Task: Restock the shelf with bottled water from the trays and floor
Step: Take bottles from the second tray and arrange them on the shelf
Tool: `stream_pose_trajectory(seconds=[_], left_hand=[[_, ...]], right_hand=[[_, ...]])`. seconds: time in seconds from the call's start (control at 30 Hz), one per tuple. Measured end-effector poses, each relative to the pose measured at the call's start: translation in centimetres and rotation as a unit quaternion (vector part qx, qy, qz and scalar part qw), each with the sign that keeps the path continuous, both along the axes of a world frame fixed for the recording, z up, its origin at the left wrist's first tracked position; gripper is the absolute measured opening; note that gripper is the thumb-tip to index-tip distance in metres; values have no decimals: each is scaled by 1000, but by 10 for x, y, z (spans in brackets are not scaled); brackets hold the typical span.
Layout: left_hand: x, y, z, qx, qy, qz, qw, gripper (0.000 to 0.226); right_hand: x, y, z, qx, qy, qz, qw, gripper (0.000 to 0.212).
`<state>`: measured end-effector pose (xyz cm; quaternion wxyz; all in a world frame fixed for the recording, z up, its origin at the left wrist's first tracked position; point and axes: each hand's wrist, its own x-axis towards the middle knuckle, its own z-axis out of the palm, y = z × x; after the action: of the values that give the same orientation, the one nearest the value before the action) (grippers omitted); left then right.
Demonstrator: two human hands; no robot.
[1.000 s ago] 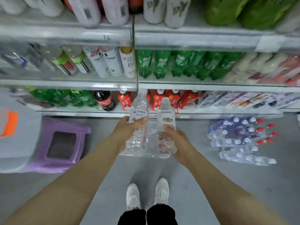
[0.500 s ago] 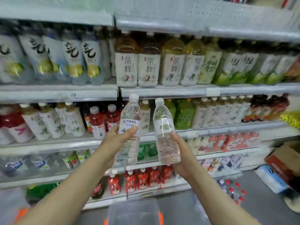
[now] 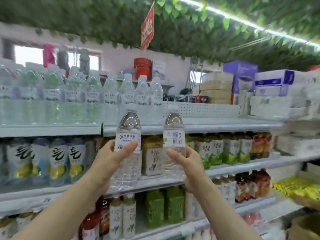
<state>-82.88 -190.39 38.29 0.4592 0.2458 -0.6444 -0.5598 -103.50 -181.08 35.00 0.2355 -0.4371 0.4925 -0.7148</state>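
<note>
1. We cannot read the whole label of the left bottle (image 3: 128, 125): the thumb of the left hand (image 3: 107, 165) covers its lower part.
2. The right hand (image 3: 190, 168) hides part of the right bottle (image 3: 174, 125) low down.
3. At nine o'clock the shelved water bottles (image 3: 52, 94) are blurred.
4. At four o'clock a brown box (image 3: 306, 227) is cut by the edge.
</note>
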Motion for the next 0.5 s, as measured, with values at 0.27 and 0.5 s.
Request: stream_pose_trajectory(seconds=[0.27, 0.5], left_hand=[[-77, 0, 48, -17, 76, 17, 997, 34], [-152, -12, 76, -12, 102, 50, 993, 39]], right_hand=[[-109, -27, 87, -71, 22, 32, 997, 79], [-191, -81, 143, -45, -5, 102, 994, 57]])
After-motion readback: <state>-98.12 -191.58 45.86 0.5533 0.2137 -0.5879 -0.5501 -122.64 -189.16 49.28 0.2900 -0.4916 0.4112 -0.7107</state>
